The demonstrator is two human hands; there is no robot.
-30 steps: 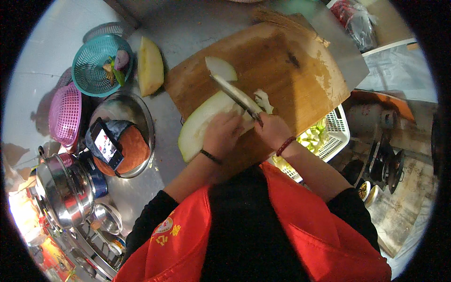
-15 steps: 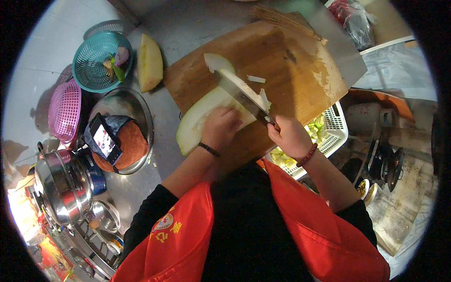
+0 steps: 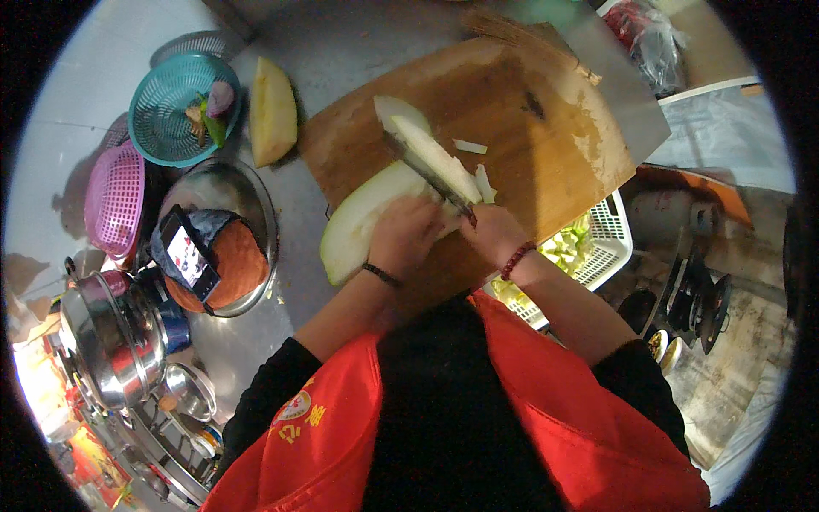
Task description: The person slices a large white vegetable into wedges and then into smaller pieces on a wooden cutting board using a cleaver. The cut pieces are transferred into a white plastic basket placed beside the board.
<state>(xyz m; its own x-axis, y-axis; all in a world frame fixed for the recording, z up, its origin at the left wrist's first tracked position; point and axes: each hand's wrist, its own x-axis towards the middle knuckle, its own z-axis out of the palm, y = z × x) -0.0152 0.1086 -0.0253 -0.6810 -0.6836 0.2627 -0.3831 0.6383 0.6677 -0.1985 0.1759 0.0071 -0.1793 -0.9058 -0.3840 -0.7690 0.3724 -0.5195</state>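
A large pale-green winter melon piece (image 3: 351, 229) lies on the wooden cutting board (image 3: 559, 128). My left hand (image 3: 404, 232) presses on it with curled fingers, holding it down. My right hand (image 3: 495, 235) is closed round the handle of a kitchen knife (image 3: 432, 177), whose blade runs up and to the left along the melon's cut face. Against the blade's far side leans a long white melon slice (image 3: 439, 158). Beyond it are a rounded end piece (image 3: 397, 111) and a small white strip (image 3: 470, 147) on the board.
Right of the board, a white basket (image 3: 616, 230) holds cut pale-green pieces. A yellowish melon wedge (image 3: 273, 111) stands at the left, near a teal basket (image 3: 153, 111) and a pink basket (image 3: 115, 200). A phone (image 3: 189, 256) rests on cloths in a metal tray. Dried stalks (image 3: 520, 38) cross the far edge.
My right hand and the knife have moved slightly left and nearer the left hand. The white slice has spread away from the melon, toward the upper right.
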